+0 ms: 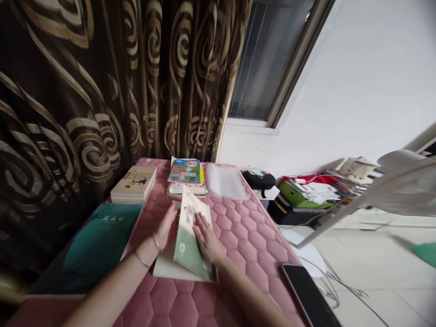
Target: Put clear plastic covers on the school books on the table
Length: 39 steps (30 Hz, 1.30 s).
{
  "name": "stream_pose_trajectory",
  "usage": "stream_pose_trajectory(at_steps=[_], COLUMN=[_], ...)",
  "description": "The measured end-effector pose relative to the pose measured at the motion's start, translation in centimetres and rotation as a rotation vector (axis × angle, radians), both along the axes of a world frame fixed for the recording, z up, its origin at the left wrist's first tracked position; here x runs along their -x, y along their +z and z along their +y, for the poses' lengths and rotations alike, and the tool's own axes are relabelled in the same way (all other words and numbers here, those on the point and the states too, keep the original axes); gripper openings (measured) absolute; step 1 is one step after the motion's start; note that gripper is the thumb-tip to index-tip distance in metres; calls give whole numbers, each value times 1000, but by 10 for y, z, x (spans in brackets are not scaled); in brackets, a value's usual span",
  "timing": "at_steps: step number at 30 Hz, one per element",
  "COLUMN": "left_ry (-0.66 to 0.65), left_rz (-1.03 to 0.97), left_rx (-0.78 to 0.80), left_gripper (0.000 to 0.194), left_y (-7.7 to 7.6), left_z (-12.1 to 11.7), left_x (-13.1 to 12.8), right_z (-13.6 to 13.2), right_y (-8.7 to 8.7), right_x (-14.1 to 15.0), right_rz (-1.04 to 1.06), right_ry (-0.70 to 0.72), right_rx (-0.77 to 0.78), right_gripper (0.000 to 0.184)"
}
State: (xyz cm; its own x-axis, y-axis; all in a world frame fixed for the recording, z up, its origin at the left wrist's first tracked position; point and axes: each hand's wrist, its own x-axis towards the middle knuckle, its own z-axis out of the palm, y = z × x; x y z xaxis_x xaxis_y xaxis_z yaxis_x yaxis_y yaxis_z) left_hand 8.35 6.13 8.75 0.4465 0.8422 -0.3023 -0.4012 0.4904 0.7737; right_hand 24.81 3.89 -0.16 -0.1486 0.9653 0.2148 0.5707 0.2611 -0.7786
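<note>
Right hand point(207, 238) pressing flat on green-covered book point(186, 249), left hand point(165, 225) resting open beside it, neither gripping; book stack point(185, 171) lying upper centre.

The right hand point(207, 240) lies flat on the cover of a green-and-cream paperback point(189, 236), which leans tilted, while the left hand point(166, 225) touches its far edge. Under it lies a cream book point(168, 268) on a pink quilted mat point(235, 231). A teal-covered book point(91, 240) lies left of the hands; beyond are a stack of books point(133, 184), a colourful textbook pile point(185, 175) and a clear plastic sleeve point(225, 181). A black smartphone point(308, 295) sits at the mat's right edge.
</note>
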Motion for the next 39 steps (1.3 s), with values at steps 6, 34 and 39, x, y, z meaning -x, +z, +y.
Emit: stream_pose_trajectory(at_steps=[6,34,39], left_ry=[148,-73,-62], left_rz=[207,1734,1729], left_rx=[-60,-482,-513], left_gripper=[33,36,37], left_y=[-29,-79,-73], left_z=[8,-8,-12], left_x=[21,34,22], right_z=[-4,2,16], right_y=[5,-3,-13], right_x=[17,14,-19], right_rz=[-346,-476,-405], right_ry=[43,-176,-346], right_rx=[41,-107,-55], right_gripper=[65,43,40])
